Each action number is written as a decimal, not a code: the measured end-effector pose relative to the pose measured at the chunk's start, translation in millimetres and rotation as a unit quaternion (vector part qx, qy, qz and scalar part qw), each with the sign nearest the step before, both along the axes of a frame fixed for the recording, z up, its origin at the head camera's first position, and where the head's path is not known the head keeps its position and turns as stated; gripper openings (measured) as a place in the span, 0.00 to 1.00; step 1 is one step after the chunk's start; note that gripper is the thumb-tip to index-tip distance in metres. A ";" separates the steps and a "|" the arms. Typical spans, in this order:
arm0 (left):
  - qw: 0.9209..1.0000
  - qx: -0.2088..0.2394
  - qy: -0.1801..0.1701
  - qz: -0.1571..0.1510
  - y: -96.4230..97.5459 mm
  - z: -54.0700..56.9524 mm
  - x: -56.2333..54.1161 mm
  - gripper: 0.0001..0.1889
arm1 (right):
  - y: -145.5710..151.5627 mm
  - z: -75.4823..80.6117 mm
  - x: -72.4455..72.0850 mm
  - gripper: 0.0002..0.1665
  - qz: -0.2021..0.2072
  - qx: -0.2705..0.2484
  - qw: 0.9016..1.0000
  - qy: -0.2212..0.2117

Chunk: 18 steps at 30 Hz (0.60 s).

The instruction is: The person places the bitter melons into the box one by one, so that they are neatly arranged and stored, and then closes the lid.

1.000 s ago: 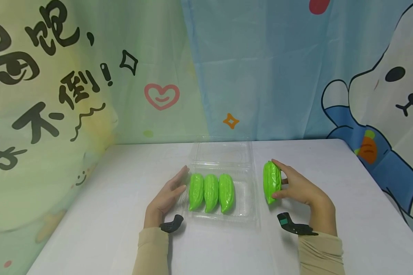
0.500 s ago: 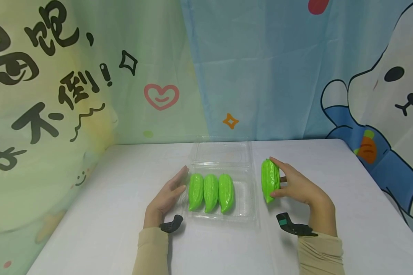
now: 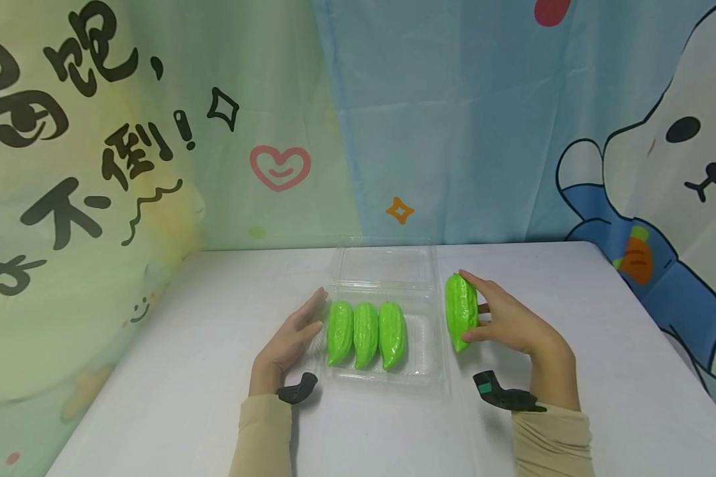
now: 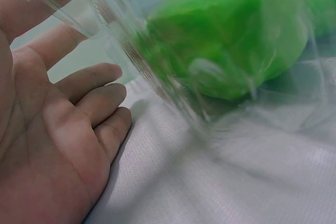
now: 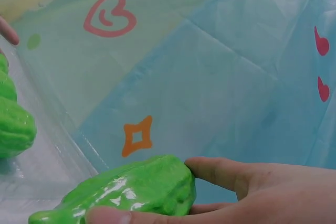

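My right hand (image 3: 507, 319) pinches a bright green toy bitter melon (image 3: 462, 311) between thumb and fingertips, just right of the clear plastic box (image 3: 423, 334). Its pointed end faces down towards me in the head view; in the right wrist view that melon (image 5: 142, 187) shows a glossy, ridged skin. Three more bitter melons (image 3: 366, 335) lie side by side in the box, filling its left and middle. At the box's left wall rests my left hand (image 3: 291, 336), its fingers relaxed; the left wrist view shows the palm (image 4: 58, 145) facing the clear wall.
The box's transparent lid (image 3: 388, 266) lies folded back at the far side. A white cloth covers the table (image 3: 185, 371). Behind it hangs a printed curtain (image 3: 477, 132). A dark wrist device (image 3: 504, 394) sits by each sleeve.
My right hand has moved left with the bitter melon, closer to the box's right wall. The left hand and the three melons in the box stay as they were.
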<state>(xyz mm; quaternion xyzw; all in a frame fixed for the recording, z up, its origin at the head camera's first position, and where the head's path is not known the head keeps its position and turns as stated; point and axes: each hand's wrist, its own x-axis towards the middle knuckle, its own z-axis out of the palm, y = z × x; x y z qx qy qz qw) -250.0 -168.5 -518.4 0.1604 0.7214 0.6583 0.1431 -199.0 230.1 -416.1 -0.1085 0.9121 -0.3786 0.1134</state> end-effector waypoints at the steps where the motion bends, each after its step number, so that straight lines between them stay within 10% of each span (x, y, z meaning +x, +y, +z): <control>1: 1.000 0.002 0.000 -0.001 -0.1 -0.3 -0.2 0.36 | -0.8 0.7 0.2 0.66 0.000 0.001 1.000 0.000; 11: 1.000 0.008 -0.010 -0.005 0.7 3.9 0.1 0.38 | -5.2 5.9 1.6 0.66 0.002 -0.005 1.000 0.000; 18: 1.000 0.007 -0.015 -0.010 5.2 26.4 11.6 0.38 | -9.5 7.5 1.9 0.65 0.009 -0.015 1.000 0.003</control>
